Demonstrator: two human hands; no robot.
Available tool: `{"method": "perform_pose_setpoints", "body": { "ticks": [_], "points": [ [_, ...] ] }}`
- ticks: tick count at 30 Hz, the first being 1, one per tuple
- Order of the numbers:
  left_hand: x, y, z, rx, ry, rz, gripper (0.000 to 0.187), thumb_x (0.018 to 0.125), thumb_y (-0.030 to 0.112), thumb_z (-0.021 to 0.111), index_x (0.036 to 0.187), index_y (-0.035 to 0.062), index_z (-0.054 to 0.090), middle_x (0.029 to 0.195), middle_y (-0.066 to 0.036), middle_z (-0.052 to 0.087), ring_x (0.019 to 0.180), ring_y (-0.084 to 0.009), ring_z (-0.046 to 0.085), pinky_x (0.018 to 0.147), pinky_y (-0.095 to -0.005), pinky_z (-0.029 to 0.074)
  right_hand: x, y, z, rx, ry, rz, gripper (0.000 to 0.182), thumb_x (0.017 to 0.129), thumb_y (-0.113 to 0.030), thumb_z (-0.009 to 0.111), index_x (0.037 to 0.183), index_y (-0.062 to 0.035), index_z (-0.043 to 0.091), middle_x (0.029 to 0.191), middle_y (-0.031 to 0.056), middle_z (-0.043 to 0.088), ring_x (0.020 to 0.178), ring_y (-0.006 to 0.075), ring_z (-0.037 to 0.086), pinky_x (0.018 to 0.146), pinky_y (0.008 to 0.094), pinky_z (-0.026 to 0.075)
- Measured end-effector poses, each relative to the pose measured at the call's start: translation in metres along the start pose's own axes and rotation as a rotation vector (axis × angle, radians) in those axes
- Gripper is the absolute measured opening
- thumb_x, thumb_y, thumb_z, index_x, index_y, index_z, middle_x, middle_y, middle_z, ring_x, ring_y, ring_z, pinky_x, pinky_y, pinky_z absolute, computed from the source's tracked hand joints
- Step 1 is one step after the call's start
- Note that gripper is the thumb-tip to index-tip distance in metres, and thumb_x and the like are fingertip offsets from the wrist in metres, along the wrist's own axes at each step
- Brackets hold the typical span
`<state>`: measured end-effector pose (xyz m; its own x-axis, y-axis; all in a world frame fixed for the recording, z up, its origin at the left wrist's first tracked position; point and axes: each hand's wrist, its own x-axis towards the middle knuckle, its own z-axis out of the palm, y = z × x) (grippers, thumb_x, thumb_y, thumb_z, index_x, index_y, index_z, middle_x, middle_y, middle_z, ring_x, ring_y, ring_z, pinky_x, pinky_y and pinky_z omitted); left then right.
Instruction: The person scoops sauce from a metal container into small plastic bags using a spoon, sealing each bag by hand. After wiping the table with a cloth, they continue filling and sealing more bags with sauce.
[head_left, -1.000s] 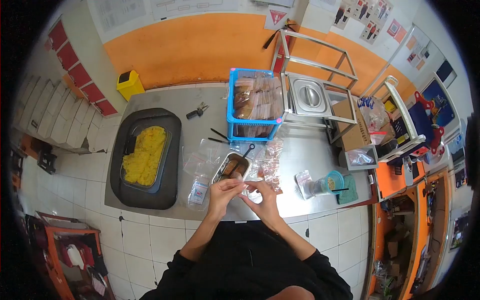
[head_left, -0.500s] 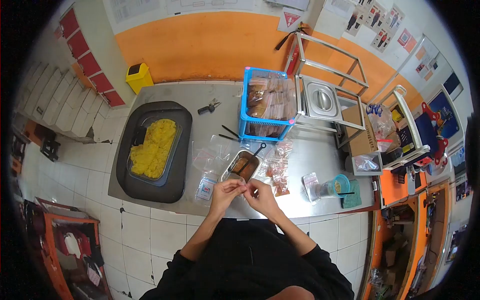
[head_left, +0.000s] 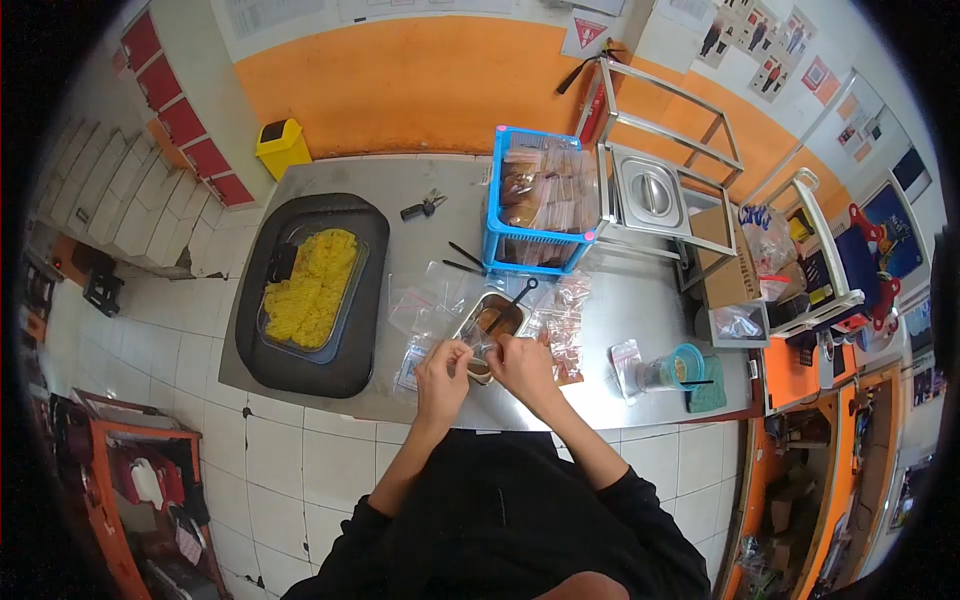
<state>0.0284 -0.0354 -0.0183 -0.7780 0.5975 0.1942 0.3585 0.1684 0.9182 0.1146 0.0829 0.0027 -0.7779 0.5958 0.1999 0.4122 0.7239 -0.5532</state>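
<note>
My left hand point(head_left: 442, 380) is pinched on a small clear plastic bag point(head_left: 478, 352) at the near end of a metal container. My right hand point(head_left: 522, 370) is closed beside it, its fingers over the container's near edge; what it grips is too small to make out. The metal container point(head_left: 522, 312) holds brown sauce and a black ladle point(head_left: 512, 304) that leans up to the right. Clear empty bags point(head_left: 425, 300) lie to the left of the container. Filled bags of reddish-brown sauce point(head_left: 563, 335) lie to its right.
A black tray point(head_left: 373, 290) with yellow food point(head_left: 312, 285) is at the left. Behind the container stands a blue basket point(head_left: 493, 235) of packed bags. To the right are a metal rack point(head_left: 715, 175), a blue-rimmed cup point(head_left: 683, 368) and a green cloth point(head_left: 708, 392). Keys point(head_left: 424, 206) lie further back.
Both hands have moved forward, up to the container's near end, and slightly apart. The clear bag now shows between them. The camera view has shifted slightly.
</note>
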Motion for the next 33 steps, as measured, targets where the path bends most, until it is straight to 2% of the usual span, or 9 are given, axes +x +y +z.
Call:
{"method": "perform_pose_setpoints", "body": {
  "ticks": [6, 8, 12, 14, 15, 17, 21, 26, 33],
  "points": [
    [0.028, 0.037, -0.036, 0.489, -0.399, 0.373, 0.009, 0.081, 0.007, 0.062, 0.088, 0.0040, 0.065, 0.114, -0.011, 0.051, 0.084, -0.0242, 0.061, 0.070, -0.0340, 0.050, 0.015, 0.009, -0.015, -0.003, -0.370, 0.016, 0.030, 0.075, -0.029, 0.060, 0.066, 0.0000, 0.064, 0.066, 0.0232, 0.061, 0.064, 0.0370, 0.062, 0.062, 0.0457, 0.050],
    [0.036, 0.046, -0.047, 0.596, -0.440, 0.870, 0.013, 0.079, 0.013, 0.064, 0.088, 0.0035, 0.065, 0.110, -0.011, 0.054, 0.090, -0.0249, 0.060, 0.072, -0.0335, 0.050, 0.020, 0.015, -0.014, 0.049, -0.460, 0.031, 0.031, 0.075, -0.031, 0.060, 0.069, -0.0010, 0.066, 0.065, 0.0236, 0.061, 0.065, 0.0340, 0.063, 0.063, 0.0442, 0.050],
    [0.028, 0.013, -0.046, 0.377, -0.563, 0.699, 0.016, 0.079, 0.014, 0.066, 0.088, 0.0022, 0.064, 0.110, -0.012, 0.055, 0.091, -0.0267, 0.060, 0.075, -0.0342, 0.049, 0.046, 0.054, 0.002, 0.293, -0.678, -0.015, 0.033, 0.074, -0.030, 0.067, 0.068, 0.0024, 0.064, 0.061, 0.0173, 0.060, 0.060, 0.0299, 0.062, 0.060, 0.0407, 0.049],
    [0.023, 0.016, -0.055, 0.245, -0.462, 0.269, 0.019, 0.077, 0.014, 0.068, 0.088, 0.0005, 0.062, 0.107, -0.013, 0.057, 0.094, -0.0285, 0.059, 0.079, -0.0352, 0.048, 0.057, 0.085, 0.030, 0.590, -0.088, 0.116, 0.031, 0.075, -0.029, 0.070, 0.075, 0.0022, 0.065, 0.064, 0.0127, 0.062, 0.056, 0.0230, 0.059, 0.057, 0.0365, 0.047],
    [0.021, 0.012, -0.059, 0.246, -0.460, 0.258, 0.019, 0.077, 0.014, 0.068, 0.088, 0.0005, 0.062, 0.107, -0.013, 0.057, 0.094, -0.0285, 0.059, 0.079, -0.0352, 0.048, 0.064, 0.096, 0.037, 0.592, -0.099, 0.117, 0.031, 0.075, -0.029, 0.070, 0.075, 0.0022, 0.065, 0.064, 0.0127, 0.062, 0.056, 0.0230, 0.059, 0.057, 0.0365, 0.047],
    [0.016, 0.005, -0.066, 0.279, -0.317, 0.269, 0.019, 0.076, 0.017, 0.070, 0.087, 0.0042, 0.061, 0.100, -0.009, 0.059, 0.094, -0.0280, 0.059, 0.079, -0.0360, 0.048, 0.076, 0.117, 0.049, -0.230, 0.620, -0.066, 0.031, 0.078, -0.026, 0.070, 0.087, 0.0029, 0.062, 0.069, 0.0107, 0.065, 0.059, 0.0175, 0.061, 0.055, 0.0299, 0.046],
    [0.008, 0.004, -0.078, 0.337, -0.261, 0.218, 0.031, 0.073, 0.014, 0.073, 0.098, 0.0026, 0.057, 0.099, -0.012, 0.059, 0.095, -0.0284, 0.059, 0.081, -0.0365, 0.047, 0.072, 0.137, 0.071, 0.445, 0.057, 0.243, 0.025, 0.086, -0.020, 0.063, 0.095, 0.0031, 0.057, 0.075, 0.0116, 0.065, 0.064, 0.0172, 0.063, 0.058, 0.0280, 0.047],
    [-0.006, -0.022, -0.076, 0.409, -0.223, 0.160, 0.050, 0.070, 0.017, 0.075, 0.113, 0.0073, 0.051, 0.099, -0.008, 0.060, 0.092, -0.0238, 0.059, 0.083, -0.0370, 0.041, 0.014, 0.078, 0.041, 0.307, 0.061, -0.117, 0.020, 0.087, -0.017, 0.060, 0.095, 0.0011, 0.056, 0.082, 0.0189, 0.061, 0.076, 0.0297, 0.062, 0.062, 0.0371, 0.046],
    [-0.019, -0.043, -0.061, 0.523, -0.361, 0.130, 0.073, 0.069, 0.023, 0.076, 0.131, 0.0070, 0.041, 0.099, -0.006, 0.060, 0.093, -0.0207, 0.058, 0.086, -0.0377, 0.037, -0.010, 0.068, 0.033, 0.264, 0.162, -0.430, 0.019, 0.074, 0.004, 0.065, 0.090, 0.0015, 0.056, 0.090, 0.0139, 0.059, 0.083, 0.0294, 0.061, 0.071, 0.0356, 0.050]
  ]
}}
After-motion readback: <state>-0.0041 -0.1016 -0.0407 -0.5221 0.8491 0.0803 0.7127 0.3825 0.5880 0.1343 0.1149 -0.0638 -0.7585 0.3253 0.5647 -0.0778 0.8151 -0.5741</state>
